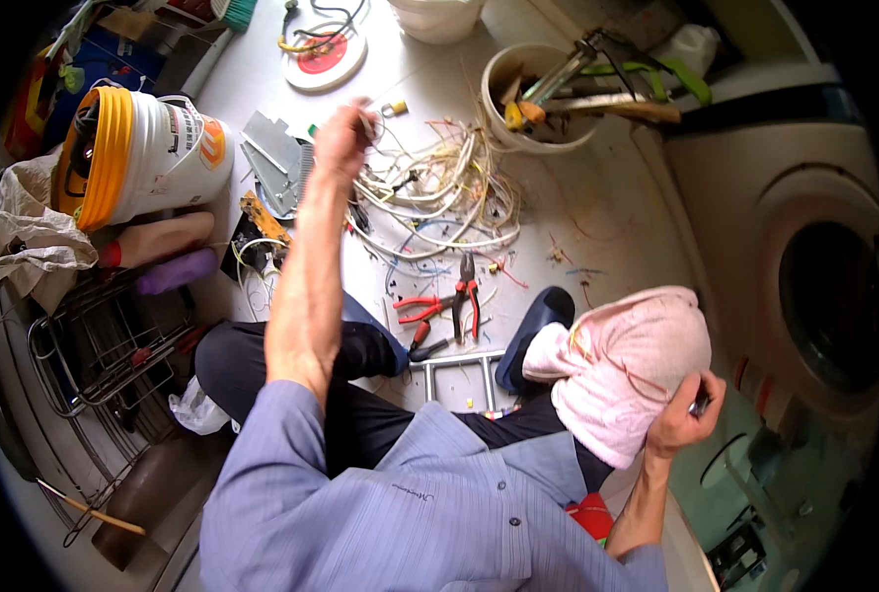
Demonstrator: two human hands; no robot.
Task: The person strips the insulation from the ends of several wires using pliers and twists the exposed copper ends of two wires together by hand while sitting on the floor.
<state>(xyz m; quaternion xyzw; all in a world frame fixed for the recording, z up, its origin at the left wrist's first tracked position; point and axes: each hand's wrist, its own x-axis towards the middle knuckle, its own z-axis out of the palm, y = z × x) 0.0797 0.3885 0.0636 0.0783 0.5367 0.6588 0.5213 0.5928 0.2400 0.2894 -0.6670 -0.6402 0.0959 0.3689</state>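
Note:
My left hand point(344, 146) reaches far forward, above the left edge of a tangled heap of white cables point(459, 192). Its fingers are blurred, and whether they hold anything does not show. A pink towel point(637, 365) is draped over my right knee, with thin copper-coloured wires point(642, 380) lying on it. Beside the towel, my right hand point(678, 419) is closed around a small dark, shiny thing point(698, 406), mostly hidden in the fist. Red-handled pliers point(466, 296) and a second red-handled tool point(420, 308) lie on the floor between my feet.
A white bucket of tools point(538, 133) stands ahead. To the right is a front-loading washing machine point(804, 286). At left are a white-and-yellow bucket point(168, 148), a purple bottle point(178, 271) and a wire rack point(94, 345). A red-and-white disc point(326, 59) lies farther ahead. Wire scraps litter the floor.

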